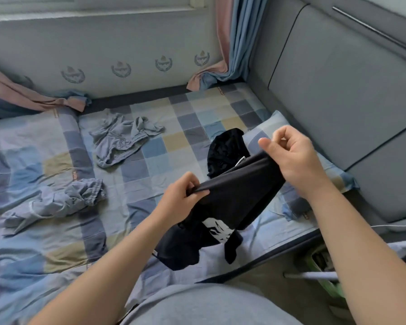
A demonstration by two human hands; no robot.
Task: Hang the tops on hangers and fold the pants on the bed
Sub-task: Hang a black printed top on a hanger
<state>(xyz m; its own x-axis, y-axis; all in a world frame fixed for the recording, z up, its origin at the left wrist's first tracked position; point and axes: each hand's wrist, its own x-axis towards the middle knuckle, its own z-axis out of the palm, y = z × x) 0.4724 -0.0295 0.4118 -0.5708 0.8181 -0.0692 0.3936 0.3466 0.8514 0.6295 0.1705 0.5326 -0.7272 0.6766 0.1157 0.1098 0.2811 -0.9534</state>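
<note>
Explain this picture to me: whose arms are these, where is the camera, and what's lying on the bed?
There is no machine here. These are a person's bare arms, filmed by one wide-angle camera worn on their head and looking down. The left hand and right hand hold a black top with a white print, stretched between them above the bed. On the checked sheet lie another black garment, a crumpled grey garment and a blue-grey garment.

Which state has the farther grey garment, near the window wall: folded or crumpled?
Crumpled, not folded. The grey garment lies in an uneven, wrinkled heap on the checked bed sheet, with no neat edges.
</note>
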